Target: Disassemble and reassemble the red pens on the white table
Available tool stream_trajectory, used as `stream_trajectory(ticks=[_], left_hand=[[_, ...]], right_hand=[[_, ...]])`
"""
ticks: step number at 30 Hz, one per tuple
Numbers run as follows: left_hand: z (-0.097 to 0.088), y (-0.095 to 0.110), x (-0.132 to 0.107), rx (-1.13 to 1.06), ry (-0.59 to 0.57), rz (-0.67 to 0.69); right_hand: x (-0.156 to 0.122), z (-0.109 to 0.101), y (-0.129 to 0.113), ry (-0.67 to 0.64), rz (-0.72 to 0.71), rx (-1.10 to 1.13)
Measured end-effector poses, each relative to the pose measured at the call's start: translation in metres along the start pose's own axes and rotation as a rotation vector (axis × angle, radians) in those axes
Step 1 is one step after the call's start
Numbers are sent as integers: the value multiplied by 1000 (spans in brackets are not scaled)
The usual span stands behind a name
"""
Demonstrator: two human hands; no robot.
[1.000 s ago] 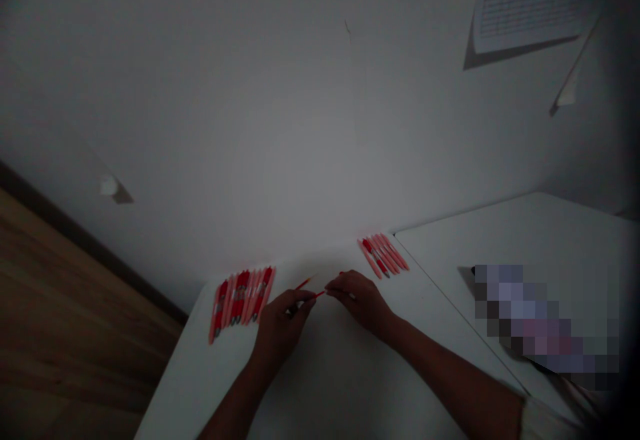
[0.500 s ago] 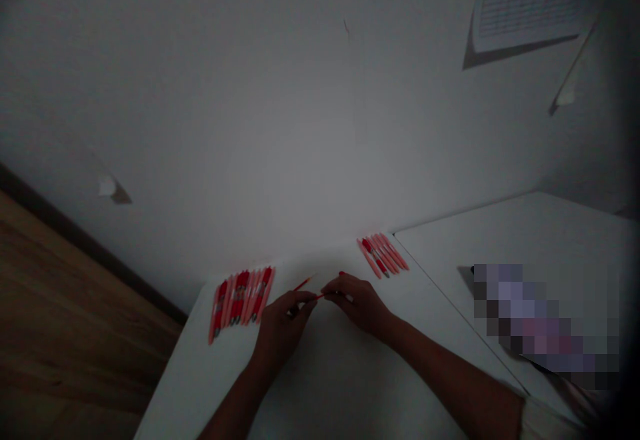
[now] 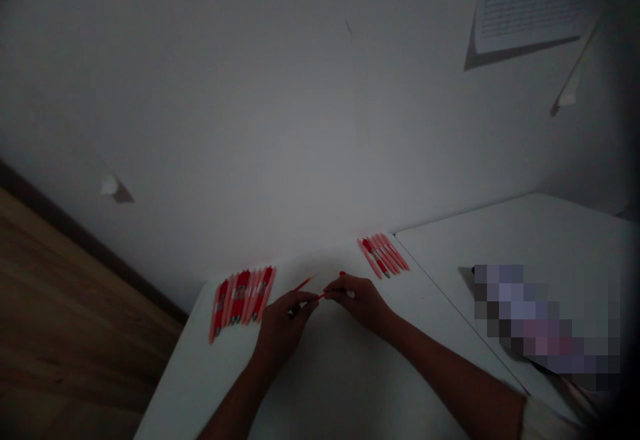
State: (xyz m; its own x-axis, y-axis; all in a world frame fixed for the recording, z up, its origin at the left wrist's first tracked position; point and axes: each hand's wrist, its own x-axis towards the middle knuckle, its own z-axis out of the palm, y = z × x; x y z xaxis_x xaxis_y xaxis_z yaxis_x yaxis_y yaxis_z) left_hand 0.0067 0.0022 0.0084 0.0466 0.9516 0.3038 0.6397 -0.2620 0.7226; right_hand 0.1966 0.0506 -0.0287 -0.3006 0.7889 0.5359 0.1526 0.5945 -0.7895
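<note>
The slender red part (image 3: 321, 297) lies directly between the hands, its long axis running roughly side to side, with neither hand clearly nearer. The left hand (image 3: 287, 319) pinches 1 end in its fingertips; the right hand (image 3: 359, 297) pinches the other. A thin red stick with a yellowish tip (image 3: 303, 284) shows just beyond the left fingers; whether it is held is unclear. On the white surface (image 3: 325, 387), 2 rows of pens flank them: the left row (image 3: 243, 297) and the right row (image 3: 383, 255). No container can be made out.
</note>
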Motion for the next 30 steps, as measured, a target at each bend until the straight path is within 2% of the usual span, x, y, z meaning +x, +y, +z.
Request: stream_trajectory(ticks=[6, 13, 20, 25, 30], left_hand=[[1, -3, 0, 1, -5, 13], [1, 3, -1, 27, 21, 61], [4, -4, -1, 96, 67, 119], [4, -3, -1, 74, 21, 236], [3, 0, -1, 80, 25, 208]], right_hand=[[0, -1, -5, -22, 44, 2], [1, -2, -8, -36, 68, -6], [1, -1, -5, -29, 41, -69], [-1, 0, -4, -41, -12, -126], [-2, 0, -4, -54, -54, -153]])
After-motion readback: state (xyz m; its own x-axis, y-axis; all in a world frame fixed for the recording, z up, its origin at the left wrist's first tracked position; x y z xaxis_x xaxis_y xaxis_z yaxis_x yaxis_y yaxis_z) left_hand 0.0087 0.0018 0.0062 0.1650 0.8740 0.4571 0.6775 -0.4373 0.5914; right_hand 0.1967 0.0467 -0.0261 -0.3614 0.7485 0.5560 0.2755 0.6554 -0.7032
